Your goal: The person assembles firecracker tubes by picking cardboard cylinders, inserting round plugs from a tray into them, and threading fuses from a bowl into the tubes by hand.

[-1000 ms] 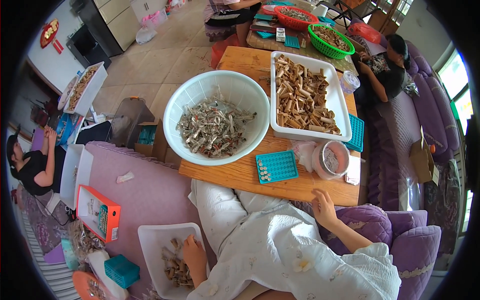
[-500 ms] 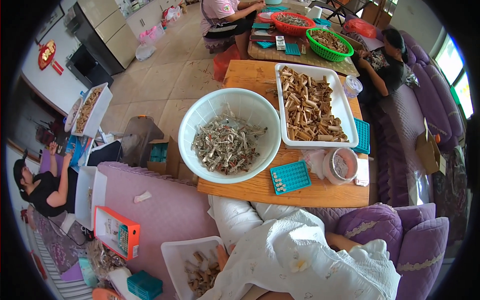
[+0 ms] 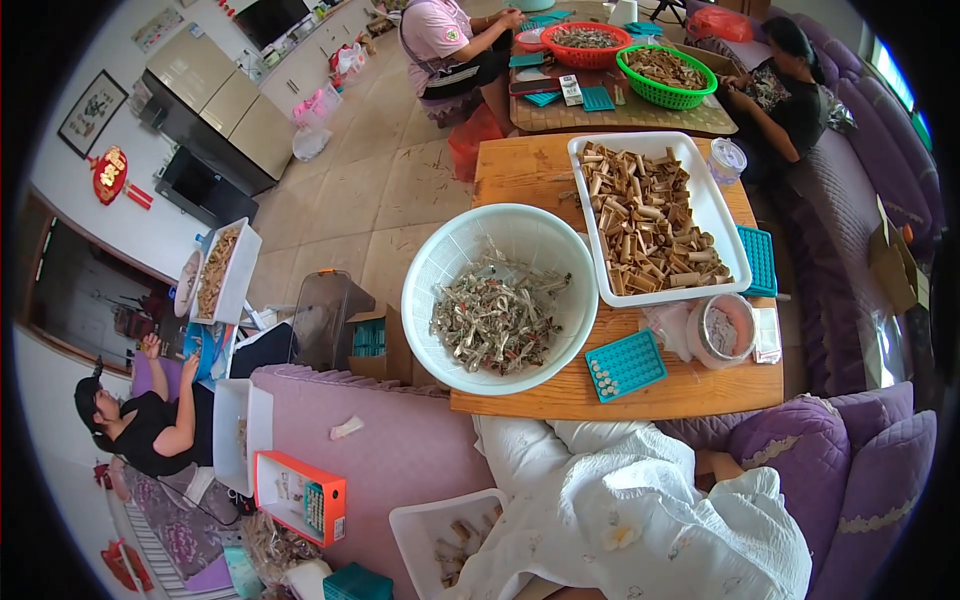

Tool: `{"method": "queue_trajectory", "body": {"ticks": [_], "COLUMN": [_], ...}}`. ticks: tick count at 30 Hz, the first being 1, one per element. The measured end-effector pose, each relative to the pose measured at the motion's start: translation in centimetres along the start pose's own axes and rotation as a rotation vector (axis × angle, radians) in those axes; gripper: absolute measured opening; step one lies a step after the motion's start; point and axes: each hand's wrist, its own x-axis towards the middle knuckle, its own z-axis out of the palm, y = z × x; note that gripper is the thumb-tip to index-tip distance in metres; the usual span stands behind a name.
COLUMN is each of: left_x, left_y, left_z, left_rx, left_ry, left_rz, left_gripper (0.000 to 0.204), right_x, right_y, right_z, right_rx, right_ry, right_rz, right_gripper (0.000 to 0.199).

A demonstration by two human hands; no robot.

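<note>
Neither of my hands shows; white floral cloth (image 3: 640, 490) covers my lap. A small patch of bare skin (image 3: 716, 464) appears at the cloth's right edge, and I cannot tell which part of the body it is. Left of the cloth lies a white tray (image 3: 413, 525) with brown tube pieces, partly covered. On the wooden table (image 3: 700, 398) stands a pale basin (image 3: 425, 300) of crumpled clear and silvery pieces. A white tray (image 3: 680, 297) heaped with brown tube pieces sits beside it. In front is a teal grid tray (image 3: 640, 365) holding several small whitish discs.
A pink-white tub (image 3: 697, 335) of grey material stands near the table's right edge, by another teal tray (image 3: 757, 262). Left are an orange box (image 3: 335, 495) and a purple couch (image 3: 390, 400). Other people work at the left and at the far table (image 3: 600, 118).
The view has shifted, so the scene sits farther right and slightly lower. The hand seen beside the lower white tray has gone out of sight.
</note>
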Motion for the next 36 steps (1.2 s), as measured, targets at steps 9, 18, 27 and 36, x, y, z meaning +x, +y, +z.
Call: {"method": "queue_trajectory", "body": {"ticks": [9, 18, 27, 36], "left_x": [2.3, 4.7, 5.0, 4.6], "left_y": [0.9, 2.4, 2.5, 3.1], "left_z": [-2.6, -2.9, -5.0, -6.6], "left_rx": [-0.005, -0.05, -0.054, -0.055], "left_ry": [-0.042, -0.068, -0.115, -0.137], "left_rz": [0.011, 0.023, 0.019, -0.012], "left_gripper": [0.041, 0.041, 0.042, 0.042], "right_x": [0.6, 1.1, 1.3, 2.1], "right_y": [1.7, 4.0, 5.2, 6.6], "right_z": [-0.2, -1.4, -0.4, -0.7], "right_rx": [-0.019, -0.056, -0.086, -0.148], "right_ry": [-0.058, -0.084, -0.152, -0.215], "right_rz": [-0.004, 0.016, 0.01, -0.013], "right_gripper": [0.017, 0.017, 0.017, 0.017]}}
